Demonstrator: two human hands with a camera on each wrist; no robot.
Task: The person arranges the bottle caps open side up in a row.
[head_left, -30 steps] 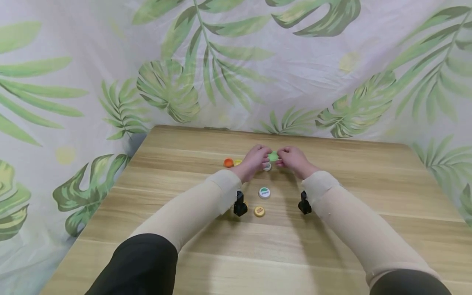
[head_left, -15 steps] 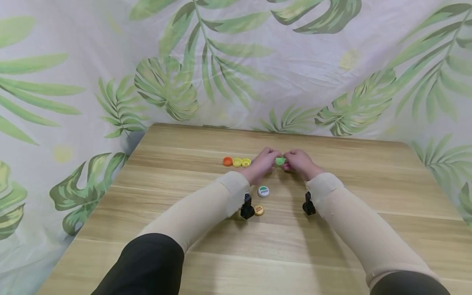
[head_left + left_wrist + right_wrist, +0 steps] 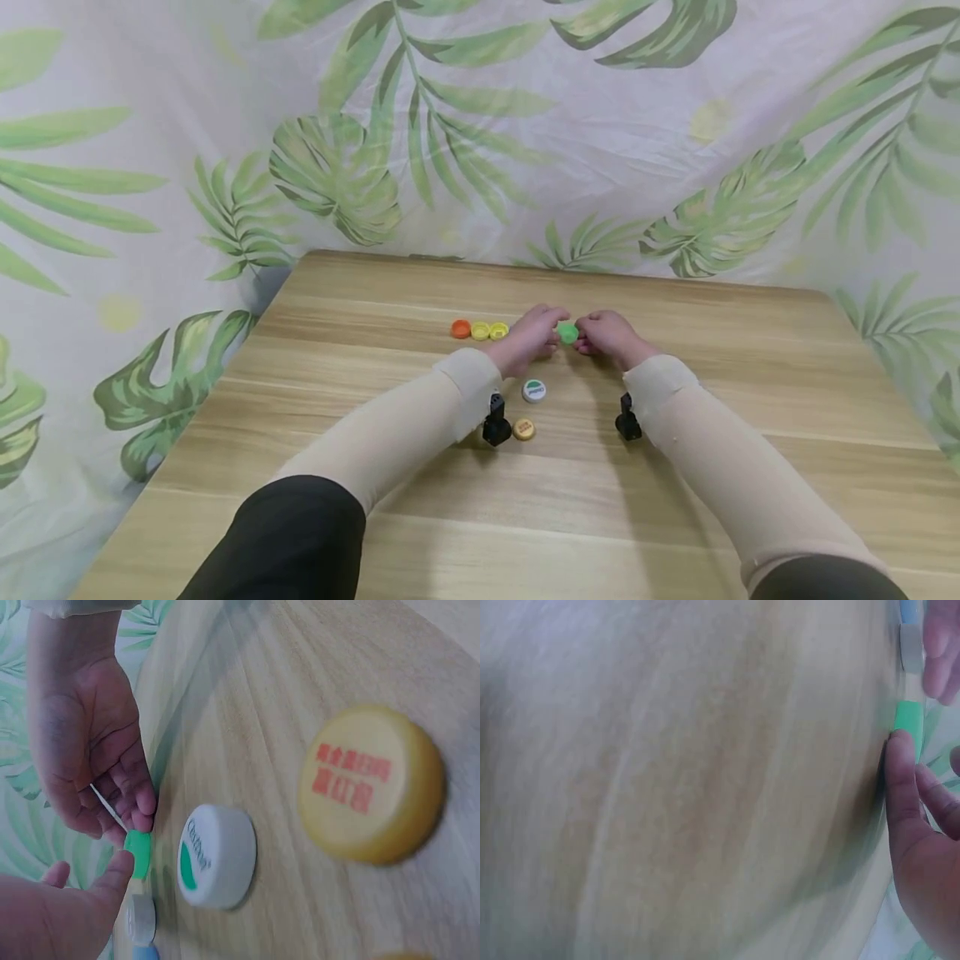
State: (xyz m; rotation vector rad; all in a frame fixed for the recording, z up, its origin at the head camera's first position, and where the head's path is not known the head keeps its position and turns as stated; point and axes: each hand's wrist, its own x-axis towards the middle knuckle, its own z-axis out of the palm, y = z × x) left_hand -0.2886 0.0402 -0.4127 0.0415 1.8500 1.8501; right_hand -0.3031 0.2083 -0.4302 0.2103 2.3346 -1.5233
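A green bottle cap (image 3: pixel 567 333) lies between my two hands toward the back of the table. My right hand (image 3: pixel 611 335) pinches its right edge with thumb and fingertips; in the right wrist view the thumb (image 3: pixel 902 769) meets the green cap (image 3: pixel 909 720). On the other side my left hand (image 3: pixel 528 337) holds nothing, its fingers loosely extended and the thumb close to the cap. Beside this hand stand a white cap (image 3: pixel 140 918) and a blue cap (image 3: pixel 145 952), both hidden from the head camera.
Left of the hands, an orange cap (image 3: pixel 461 329) and two yellow caps, one the left yellow cap (image 3: pixel 480 331), stand in a row. Nearer lie a white cap with green print (image 3: pixel 534 391) and a golden cap (image 3: pixel 523 429). Patterned cloth (image 3: pixel 465 125) hangs behind the wooden table (image 3: pixel 712 333).
The green cap has shifted right and slightly nearer, down beside the row. My left fingers have come off it and spread. Both hands moved a little right, then nearly stopped.
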